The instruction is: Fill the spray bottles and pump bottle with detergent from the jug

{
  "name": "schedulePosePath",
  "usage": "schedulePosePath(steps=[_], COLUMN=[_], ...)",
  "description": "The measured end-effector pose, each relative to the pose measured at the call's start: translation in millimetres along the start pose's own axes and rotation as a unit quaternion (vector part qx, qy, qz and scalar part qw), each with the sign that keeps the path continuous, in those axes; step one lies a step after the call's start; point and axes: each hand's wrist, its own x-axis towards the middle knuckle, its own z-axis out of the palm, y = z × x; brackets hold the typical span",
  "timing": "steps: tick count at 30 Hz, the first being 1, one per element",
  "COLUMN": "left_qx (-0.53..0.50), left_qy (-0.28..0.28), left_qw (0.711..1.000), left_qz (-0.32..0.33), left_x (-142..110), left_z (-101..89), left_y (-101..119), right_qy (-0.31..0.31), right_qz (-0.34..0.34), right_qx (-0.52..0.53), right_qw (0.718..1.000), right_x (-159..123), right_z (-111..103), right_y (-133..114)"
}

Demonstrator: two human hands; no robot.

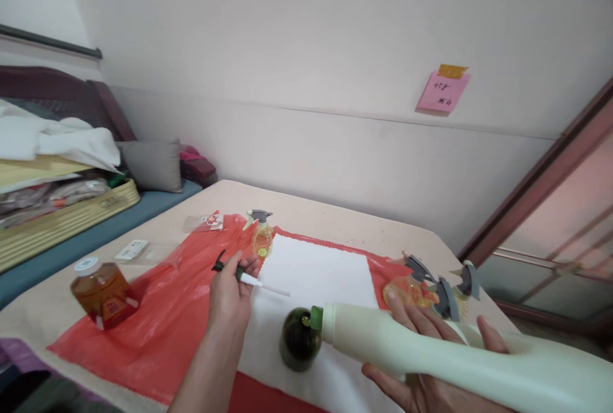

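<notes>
My left hand (231, 295) is closed around a pump dispenser head (249, 277) with a black nozzle and a white tube, held above the red plastic sheet (177, 311). My right hand (421, 362) grips a large pale green bottle (431, 352), tipped on its side. Its green spout touches the mouth of a dark green round bottle (299, 338) that stands on a white towel (313, 276).
A small yellow spray bottle (262, 234) stands at the towel's far edge. Several orange spray bottles with grey triggers (433, 288) lie at the right. An amber jug (103, 293) lies at the left. A bed with bedding (57, 170) borders the table's left side.
</notes>
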Motion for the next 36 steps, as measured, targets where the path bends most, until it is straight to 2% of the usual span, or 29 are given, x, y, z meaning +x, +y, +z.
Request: schedulePosePath(steps=[5, 23, 27, 36], left_qx=[0.000, -0.003, -0.002, -0.004], left_qy=[-0.001, 0.002, 0.001, 0.004], left_qw=[1.000, 1.000, 1.000, 1.000], left_qz=[-0.003, -0.003, -0.004, -0.004], left_x=[0.1, -1.3, -0.4, -1.9], left_z=[-0.1, -0.2, 0.3, 1.1], left_y=[-0.1, 1.6, 1.5, 2.5], right_qy=[0.009, -0.005, -0.002, 0.008], right_qz=[0.050, 0.000, 0.027, 0.011], right_qx=[0.033, 0.007, 0.021, 0.014], right_qw=[0.998, 1.000, 0.999, 1.000], right_x=[3.6, -0.1, 0.2, 4.9], right_z=[-4.4, -1.5, -1.0, -3.9], right_y=[-9.5, -2.3, -4.5, -4.5])
